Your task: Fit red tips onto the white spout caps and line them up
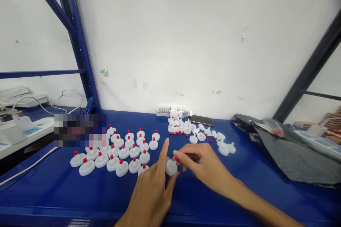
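Note:
Between the thumb and fingers of my left hand [154, 188] is a white plastic spout cap [171, 167], tilted so its round disc faces me. My right hand [198, 163] pinches a small red tip cap [177, 160] at the white cap's narrow spout. Whether the red piece is fully seated cannot be made out. To the left stand several white spout caps [122, 169] with red tips, in loose rows. Behind my hands lies a pile of white spout caps [177, 126] without red tips, with loose red tip caps [187, 136] beside it.
A clear plastic bottle [176, 112] lies against the wall beside a dark phone [201, 120]. Dark grey plastic bags [282, 152] cover the right side of the blue table [106, 198]. At left are a white power strip [37, 129], a cable [32, 166] and a blue rack post [80, 42].

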The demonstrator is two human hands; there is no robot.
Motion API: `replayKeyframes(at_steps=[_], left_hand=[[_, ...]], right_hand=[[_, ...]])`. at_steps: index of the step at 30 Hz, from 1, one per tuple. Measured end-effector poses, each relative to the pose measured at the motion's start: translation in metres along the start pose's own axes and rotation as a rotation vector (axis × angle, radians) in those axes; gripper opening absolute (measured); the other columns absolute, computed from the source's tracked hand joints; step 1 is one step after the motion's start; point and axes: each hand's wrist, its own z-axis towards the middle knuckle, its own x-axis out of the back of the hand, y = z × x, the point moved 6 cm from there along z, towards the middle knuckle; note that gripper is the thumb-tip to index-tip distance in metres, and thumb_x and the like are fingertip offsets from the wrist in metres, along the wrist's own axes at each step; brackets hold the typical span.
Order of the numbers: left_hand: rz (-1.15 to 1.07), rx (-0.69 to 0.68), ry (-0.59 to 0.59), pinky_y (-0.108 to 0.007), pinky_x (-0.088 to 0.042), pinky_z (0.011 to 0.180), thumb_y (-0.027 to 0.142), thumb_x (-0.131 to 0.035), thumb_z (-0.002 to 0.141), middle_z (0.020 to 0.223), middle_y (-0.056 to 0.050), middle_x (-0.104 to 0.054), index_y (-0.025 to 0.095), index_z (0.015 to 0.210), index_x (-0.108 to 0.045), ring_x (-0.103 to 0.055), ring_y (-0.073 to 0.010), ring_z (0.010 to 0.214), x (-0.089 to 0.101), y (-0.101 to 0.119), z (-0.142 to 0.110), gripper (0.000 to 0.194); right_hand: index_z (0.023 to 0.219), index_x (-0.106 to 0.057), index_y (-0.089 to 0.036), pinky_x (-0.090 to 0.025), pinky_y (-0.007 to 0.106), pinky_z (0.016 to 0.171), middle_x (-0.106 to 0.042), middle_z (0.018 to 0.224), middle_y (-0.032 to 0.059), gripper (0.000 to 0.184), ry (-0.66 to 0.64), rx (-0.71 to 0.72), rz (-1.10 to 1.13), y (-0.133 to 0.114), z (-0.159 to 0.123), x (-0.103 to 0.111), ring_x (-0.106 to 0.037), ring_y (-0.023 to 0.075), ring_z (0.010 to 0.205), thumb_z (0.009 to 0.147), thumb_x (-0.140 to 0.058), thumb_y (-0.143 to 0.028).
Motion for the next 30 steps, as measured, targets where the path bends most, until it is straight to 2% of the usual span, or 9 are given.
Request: replayKeyframes(at_steps=[4, 10, 13, 16, 19, 23, 26, 28, 30], left_hand=[[-0.006, -0.004, -0.012, -0.025, -0.054, 0.061, 0.025, -0.054, 0.097, 0.098, 0.001, -0.08, 0.028, 0.163, -0.006, -0.075, -0.0183, 0.074, 0.0, -0.001, 0.0, 0.082], [0.038, -0.066, 0.037, -0.025, -0.054, 0.063, 0.014, -0.059, 0.091, 0.089, 0.008, -0.077, 0.035, 0.161, -0.003, -0.075, -0.0165, 0.073, -0.003, 0.0, -0.003, 0.092], [0.167, -0.103, 0.133, -0.026, -0.053, 0.058, 0.028, -0.068, 0.09, 0.094, 0.004, -0.077, 0.029, 0.159, -0.009, -0.076, -0.0188, 0.072, 0.003, 0.007, -0.006, 0.091], [0.26, -0.138, 0.244, -0.029, -0.051, 0.054, 0.043, -0.063, 0.094, 0.09, -0.001, -0.075, 0.02, 0.139, -0.037, -0.075, -0.0207, 0.067, 0.012, 0.017, -0.011, 0.057], [0.261, -0.252, 0.231, -0.028, -0.044, 0.047, 0.029, -0.048, 0.1, 0.075, 0.003, -0.069, 0.024, 0.101, -0.048, -0.07, -0.0166, 0.056, 0.013, 0.027, -0.014, 0.005], [0.312, -0.398, 0.152, -0.03, -0.039, 0.046, 0.016, -0.041, 0.099, 0.063, 0.004, -0.063, 0.025, 0.082, -0.049, -0.065, -0.0156, 0.049, 0.005, 0.034, -0.015, 0.02], [0.322, -0.435, 0.129, -0.031, -0.038, 0.046, 0.015, -0.042, 0.098, 0.062, 0.004, -0.061, 0.024, 0.08, -0.049, -0.064, -0.015, 0.049, 0.003, 0.034, -0.014, 0.022], [0.326, -0.458, 0.116, -0.032, -0.037, 0.045, 0.014, -0.041, 0.098, 0.061, 0.004, -0.061, 0.024, 0.078, -0.049, -0.063, -0.0146, 0.048, 0.002, 0.035, -0.013, 0.023], [0.327, -0.474, 0.109, -0.032, -0.036, 0.044, 0.014, -0.041, 0.097, 0.06, 0.005, -0.06, 0.025, 0.079, -0.048, -0.063, -0.0145, 0.047, 0.001, 0.035, -0.014, 0.023]], right_hand=[[0.076, -0.074, -0.02, -0.045, 0.024, 0.055, -0.072, 0.072, 0.0028, 0.04, -0.102, -0.057, 0.087, 0.005, 0.001, -0.009, -0.063, 0.0144, 0.062, 0.099, -0.057, -0.048], [0.086, -0.071, -0.017, -0.049, 0.022, 0.054, -0.07, 0.074, 0.0027, 0.044, -0.362, -0.197, 0.437, 0.014, -0.001, -0.027, -0.063, 0.0111, 0.058, 0.098, -0.056, -0.057], [0.086, -0.07, -0.016, -0.048, 0.021, 0.055, -0.068, 0.07, 0.0017, 0.047, -0.354, -0.226, 0.469, 0.018, 0.006, -0.022, -0.062, 0.0104, 0.056, 0.096, -0.058, -0.061], [0.087, -0.071, -0.015, -0.046, 0.021, 0.054, -0.066, 0.069, 0.0007, 0.046, -0.256, -0.221, 0.393, 0.027, 0.021, -0.012, -0.06, 0.0094, 0.055, 0.096, -0.059, -0.059], [0.088, -0.073, -0.013, -0.044, 0.02, 0.055, -0.066, 0.069, 0.001, 0.042, -0.269, -0.209, 0.311, 0.035, 0.037, -0.02, -0.059, 0.0092, 0.056, 0.099, -0.057, -0.051], [0.09, -0.075, -0.014, -0.045, 0.02, 0.055, -0.065, 0.067, 0.0, 0.031, -0.307, -0.129, 0.257, 0.03, 0.054, -0.048, -0.058, 0.0094, 0.053, 0.1, -0.053, -0.034], [0.087, -0.074, -0.016, -0.045, 0.022, 0.059, -0.067, 0.067, -0.0002, 0.027, -0.246, 0.041, 0.031, 0.015, 0.061, -0.059, -0.06, 0.0111, 0.056, 0.099, -0.052, -0.022], [0.085, -0.074, -0.017, -0.045, 0.024, 0.065, -0.071, 0.073, 0.0018, 0.03, -0.216, 0.181, -0.193, 0.003, 0.062, -0.06, -0.064, 0.0138, 0.065, 0.101, -0.05, -0.023], [0.099, -0.076, -0.019, -0.044, 0.027, 0.071, -0.075, 0.084, 0.0045, 0.031, -0.176, 0.27, -0.378, -0.005, 0.063, -0.055, -0.068, 0.0177, 0.077, 0.105, -0.05, -0.034]])
